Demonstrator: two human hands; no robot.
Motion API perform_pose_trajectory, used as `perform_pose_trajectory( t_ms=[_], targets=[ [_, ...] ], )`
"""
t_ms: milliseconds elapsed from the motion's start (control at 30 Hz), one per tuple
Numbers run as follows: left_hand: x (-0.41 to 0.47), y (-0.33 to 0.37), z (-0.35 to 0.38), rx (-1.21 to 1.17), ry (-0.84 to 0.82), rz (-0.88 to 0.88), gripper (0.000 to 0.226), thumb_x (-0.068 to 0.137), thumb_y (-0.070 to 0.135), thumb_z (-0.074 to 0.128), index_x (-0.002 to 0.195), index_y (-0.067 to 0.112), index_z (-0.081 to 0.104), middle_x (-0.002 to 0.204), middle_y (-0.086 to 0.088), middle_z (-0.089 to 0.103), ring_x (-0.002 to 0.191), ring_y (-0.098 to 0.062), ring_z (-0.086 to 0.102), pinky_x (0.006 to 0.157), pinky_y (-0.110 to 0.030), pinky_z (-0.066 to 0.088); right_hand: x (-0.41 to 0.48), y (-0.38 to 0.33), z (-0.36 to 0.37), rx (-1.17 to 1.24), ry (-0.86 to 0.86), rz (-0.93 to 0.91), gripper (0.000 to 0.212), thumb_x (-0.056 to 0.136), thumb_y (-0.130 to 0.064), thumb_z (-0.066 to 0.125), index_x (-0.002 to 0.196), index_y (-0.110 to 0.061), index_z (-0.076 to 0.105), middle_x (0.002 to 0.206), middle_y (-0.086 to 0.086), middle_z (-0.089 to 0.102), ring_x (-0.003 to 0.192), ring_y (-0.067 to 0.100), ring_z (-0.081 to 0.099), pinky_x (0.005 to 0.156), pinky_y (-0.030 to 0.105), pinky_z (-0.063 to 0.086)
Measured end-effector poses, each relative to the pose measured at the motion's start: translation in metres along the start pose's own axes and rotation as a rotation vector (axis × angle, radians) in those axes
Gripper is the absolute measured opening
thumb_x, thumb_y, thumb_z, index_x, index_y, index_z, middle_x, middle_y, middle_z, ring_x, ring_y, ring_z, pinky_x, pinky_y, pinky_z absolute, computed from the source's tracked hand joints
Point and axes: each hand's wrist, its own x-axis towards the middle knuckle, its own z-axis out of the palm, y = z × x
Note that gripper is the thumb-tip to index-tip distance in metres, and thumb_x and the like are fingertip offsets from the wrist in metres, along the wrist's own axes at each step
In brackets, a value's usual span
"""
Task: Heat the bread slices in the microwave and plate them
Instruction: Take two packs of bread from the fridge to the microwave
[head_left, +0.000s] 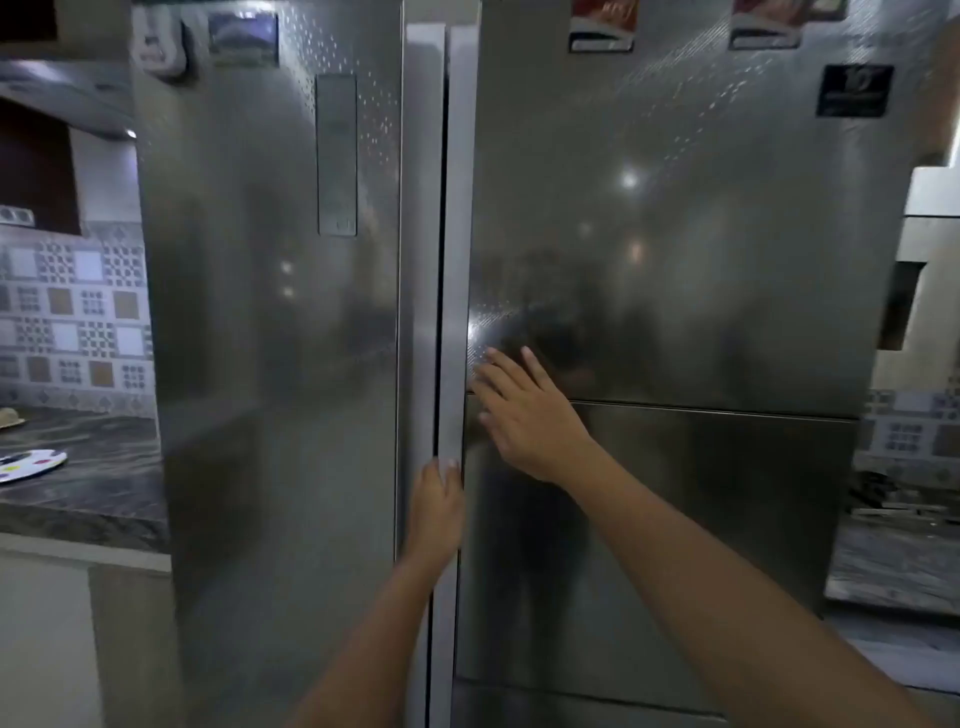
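Observation:
I stand close to a tall steel two-door fridge (675, 234) with both doors closed. My left hand (435, 506) is wrapped around the right door's long vertical handle (456, 260) near the centre gap. My right hand (524, 410) lies flat and open against the right door's front, fingers spread, just right of the handle. No bread, microwave interior or serving plate with bread shows in view.
A dark marble counter (78, 499) runs to the left, carrying a white plate with coloured spots (28, 464). Patterned wall tiles (72, 312) back it. Another counter (893, 561) and a pale appliance (930, 260) sit at the right edge.

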Motion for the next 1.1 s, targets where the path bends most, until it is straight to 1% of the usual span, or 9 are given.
perform_pose_trajectory(
  t_ms=[133, 267, 467, 567, 633, 700, 933, 1033, 1100],
  targets=[
    [0.017, -0.058, 0.028, -0.006, -0.015, -0.04, 0.043, 0.1, 0.031, 0.031, 0.107, -0.006, 0.052, 0.107, -0.025, 0.056, 0.103, -0.038, 0.054, 0.085, -0.044, 0.045, 0.032, -0.01, 0.04, 0.0, -0.055, -0.07, 0.038, 0.085, -0.029, 0.037, 0.102, -0.014, 0.068, 0.114, 0.005, 0.063, 0.117, 0.024, 0.056, 0.109, 0.047, 0.032],
    [0.029, -0.082, 0.046, -0.034, -0.067, -0.012, 0.034, 0.1, 0.031, 0.03, 0.097, 0.007, 0.054, 0.093, -0.007, 0.051, 0.088, -0.023, 0.052, 0.075, -0.031, 0.04, 0.029, -0.013, 0.083, -0.126, -0.127, -0.176, 0.022, 0.078, -0.024, 0.061, 0.094, -0.011, 0.071, 0.112, 0.01, 0.063, 0.115, 0.027, 0.056, 0.109, 0.046, 0.036],
    [0.026, -0.085, 0.057, -0.233, -0.12, 0.003, 0.024, 0.101, 0.029, 0.032, 0.088, 0.014, 0.046, 0.073, 0.009, 0.043, 0.065, -0.003, 0.042, 0.06, -0.017, 0.035, 0.028, -0.026, 0.093, -0.247, -0.228, -0.231, 0.031, 0.082, -0.031, 0.051, 0.085, -0.011, 0.073, 0.097, 0.008, 0.069, 0.106, 0.025, 0.061, 0.111, 0.046, 0.034],
    [0.027, -0.087, 0.054, -0.211, -0.133, 0.0, 0.029, 0.1, 0.031, 0.032, 0.075, 0.019, 0.04, 0.069, 0.006, 0.041, 0.061, -0.006, 0.039, 0.057, -0.02, 0.032, 0.031, -0.034, 0.086, -0.332, -0.295, -0.21, 0.035, 0.088, -0.031, 0.045, 0.099, -0.008, 0.069, 0.109, 0.012, 0.066, 0.115, 0.027, 0.055, 0.117, 0.045, 0.024],
    [0.029, -0.088, 0.051, -0.187, -0.163, 0.004, 0.029, 0.1, 0.033, 0.033, 0.078, 0.019, 0.043, 0.069, 0.004, 0.042, 0.062, -0.009, 0.041, 0.056, -0.021, 0.032, 0.032, -0.039, 0.086, -0.377, -0.414, -0.22, 0.042, 0.096, -0.028, 0.032, 0.119, -0.004, 0.057, 0.13, 0.016, 0.053, 0.131, 0.031, 0.038, 0.12, 0.044, 0.005],
    [0.03, -0.088, 0.047, -0.182, -0.208, -0.003, 0.028, 0.1, 0.035, 0.032, 0.088, 0.014, 0.047, 0.072, 0.005, 0.044, 0.065, -0.008, 0.043, 0.057, -0.02, 0.033, 0.034, -0.045, 0.082, -0.415, -0.481, -0.196, 0.046, 0.098, -0.027, 0.026, 0.13, -0.002, 0.048, 0.142, 0.019, 0.041, 0.138, 0.033, 0.025, 0.12, 0.043, 0.0],
    [0.018, -0.087, 0.041, -0.202, -0.226, 0.004, 0.026, 0.1, 0.037, 0.033, 0.093, 0.019, 0.05, 0.082, 0.003, 0.05, 0.073, -0.006, 0.047, 0.064, -0.016, 0.04, 0.025, -0.054, 0.07, -0.371, -0.496, -0.148, 0.046, 0.096, -0.026, 0.029, 0.13, 0.0, 0.047, 0.142, 0.02, 0.041, 0.139, 0.033, 0.024, 0.12, 0.043, 0.006],
    [-0.005, -0.084, 0.037, -0.213, -0.2, 0.054, 0.019, 0.1, 0.034, 0.033, 0.086, 0.041, 0.041, 0.082, 0.02, 0.044, 0.074, 0.007, 0.044, 0.065, -0.005, 0.039, 0.006, -0.059, 0.06, -0.348, -0.398, -0.16, 0.048, 0.087, -0.023, 0.028, 0.115, -0.003, 0.062, 0.123, 0.016, 0.06, 0.127, 0.029, 0.046, 0.118, 0.04, 0.021],
    [-0.021, -0.085, 0.035, -0.201, -0.149, 0.071, 0.015, 0.1, 0.03, 0.035, 0.09, 0.033, 0.046, 0.085, 0.017, 0.049, 0.076, 0.005, 0.047, 0.066, -0.004, 0.039, -0.005, -0.062, 0.05, -0.294, -0.309, -0.155, 0.044, 0.079, -0.025, 0.035, 0.093, -0.008, 0.072, 0.1, 0.01, 0.07, 0.11, 0.026, 0.06, 0.111, 0.037, 0.037]
  ],
)
